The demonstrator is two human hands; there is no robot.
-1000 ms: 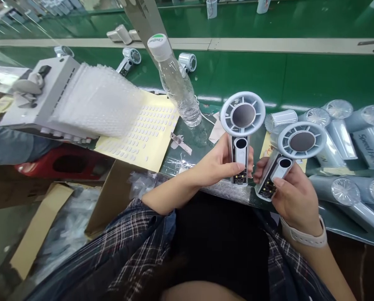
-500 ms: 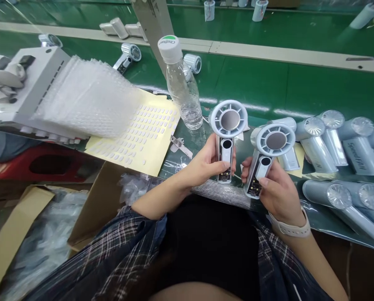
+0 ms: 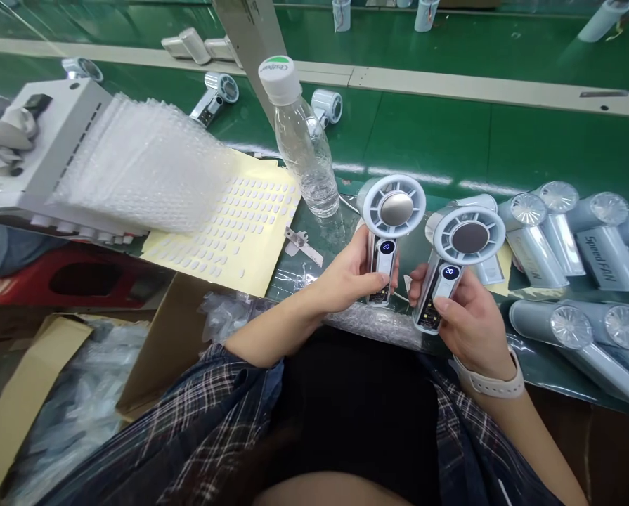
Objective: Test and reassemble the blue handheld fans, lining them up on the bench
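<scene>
- The left hand (image 3: 348, 277) is gripping the handle of a handheld fan (image 3: 388, 235), fingers clamped round it, thumb pressing low on the front.
- The right hand (image 3: 464, 316) is clamping a second handheld fan (image 3: 454, 270) likewise, just beside the first.
- Both are showing lit displays above the bench edge, near a water bottle (image 3: 301, 140).
</scene>
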